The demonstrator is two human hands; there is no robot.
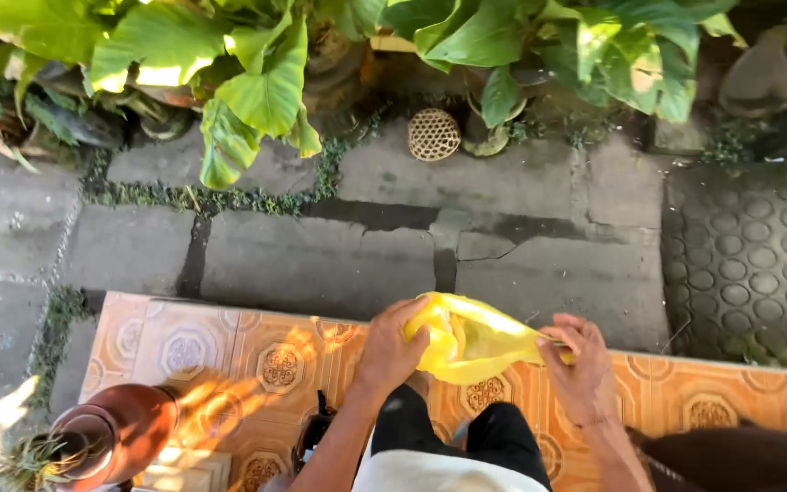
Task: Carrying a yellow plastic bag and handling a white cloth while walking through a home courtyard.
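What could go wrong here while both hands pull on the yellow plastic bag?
The yellow plastic bag is thin and stretched between the left hand and right hand, so it may tear. The brown clay vase stands close to the tiled step's edge; a careless move might knock it over.

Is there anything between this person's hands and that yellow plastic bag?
Nothing visible stands between them. The left hand grips one end of the thin yellow plastic bag directly, and the right hand pinches the other end. The bag is stretched between both hands above the orange patterned tiled ledge.
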